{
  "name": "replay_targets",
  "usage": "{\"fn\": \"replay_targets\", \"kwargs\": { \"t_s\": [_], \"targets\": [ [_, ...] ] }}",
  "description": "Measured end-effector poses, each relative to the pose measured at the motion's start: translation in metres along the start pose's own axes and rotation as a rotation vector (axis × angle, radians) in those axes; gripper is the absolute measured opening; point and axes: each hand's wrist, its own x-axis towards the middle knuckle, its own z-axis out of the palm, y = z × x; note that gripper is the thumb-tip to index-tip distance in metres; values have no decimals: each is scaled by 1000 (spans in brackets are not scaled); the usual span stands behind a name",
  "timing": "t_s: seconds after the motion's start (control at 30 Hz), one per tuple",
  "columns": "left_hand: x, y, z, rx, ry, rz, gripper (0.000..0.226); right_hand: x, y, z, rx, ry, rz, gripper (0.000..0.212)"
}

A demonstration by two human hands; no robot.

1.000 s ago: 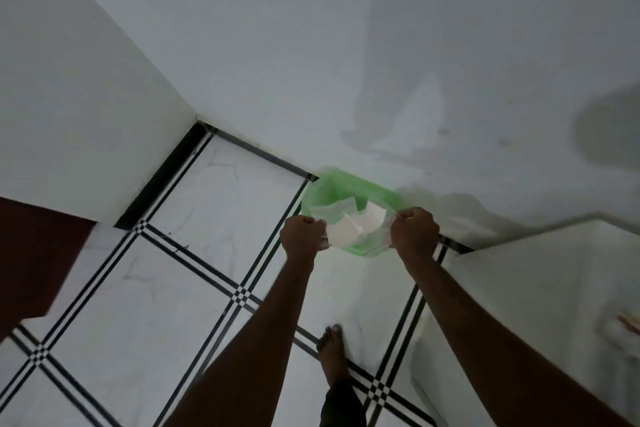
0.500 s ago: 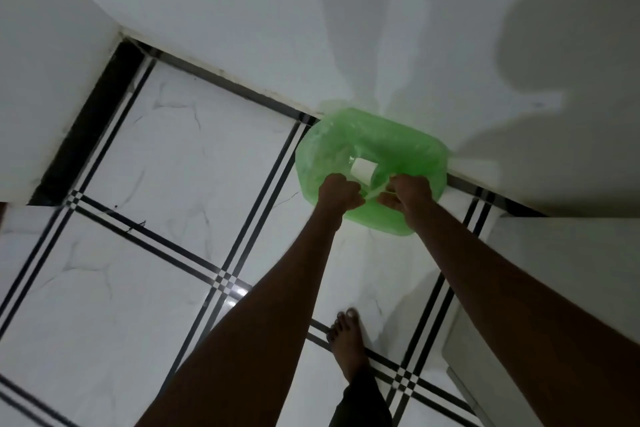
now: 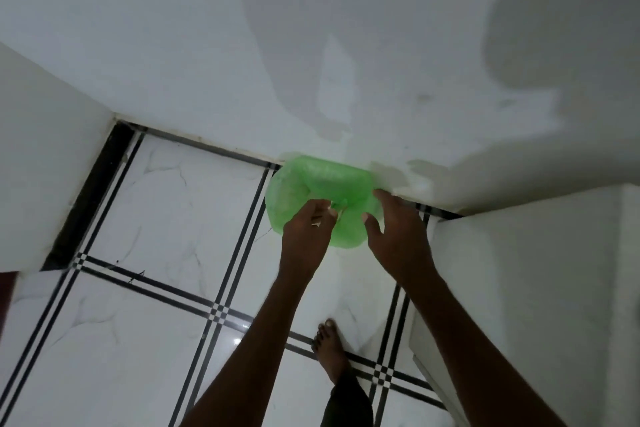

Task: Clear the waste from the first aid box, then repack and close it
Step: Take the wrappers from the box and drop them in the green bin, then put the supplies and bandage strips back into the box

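A bin lined with a green plastic bag [image 3: 322, 180] stands on the floor against the white wall. My left hand [image 3: 306, 229] hovers over its near rim with the fingers loosely curled; a small pale scrap shows by the fingertips, and I cannot tell whether it is held. My right hand [image 3: 394, 232] is spread open above the bin's right side, holding nothing. The white paper pieces are not visible inside the bag. The first aid box is out of sight.
White marble floor tiles [image 3: 145, 305] with black double lines surround the bin. A white counter or cabinet [image 3: 519, 288] rises at the right. A wall corner [image 3: 41, 166] juts in at the left. My bare foot [image 3: 329, 350] stands just behind the bin.
Both hands held white paper waste over the green bin a second ago. The paper has dropped out of view and my right hand has spread open; the left has loosened.
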Motion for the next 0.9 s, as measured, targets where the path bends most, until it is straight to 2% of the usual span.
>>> {"fn": "replay_targets", "kwargs": {
  "t_s": [0.1, 0.23, 0.4, 0.53, 0.77, 0.9],
  "targets": [
    [-54, 52, 20, -36, -5, 139, 25, -33, -2, -78, 12, 152, -89, 51],
    [-134, 122, 71, -60, -5, 314, 26, -88, 12, -188, -8, 292, -100, 48],
    [-232, 195, 146, -28, -64, 517, 29, -167, 69, -297, 15, 466, -96, 43],
    [-297, 225, 211, 21, -135, 606, 32, -224, 131, -361, -12, 473, -104, 44],
    [-343, 216, 278, 226, -174, 657, 29, -276, 216, -391, -80, 373, 43, 43],
    [-369, 190, 277, 320, -79, 640, 12, -320, 248, -371, -52, 475, 124, 34]
  ]
}}
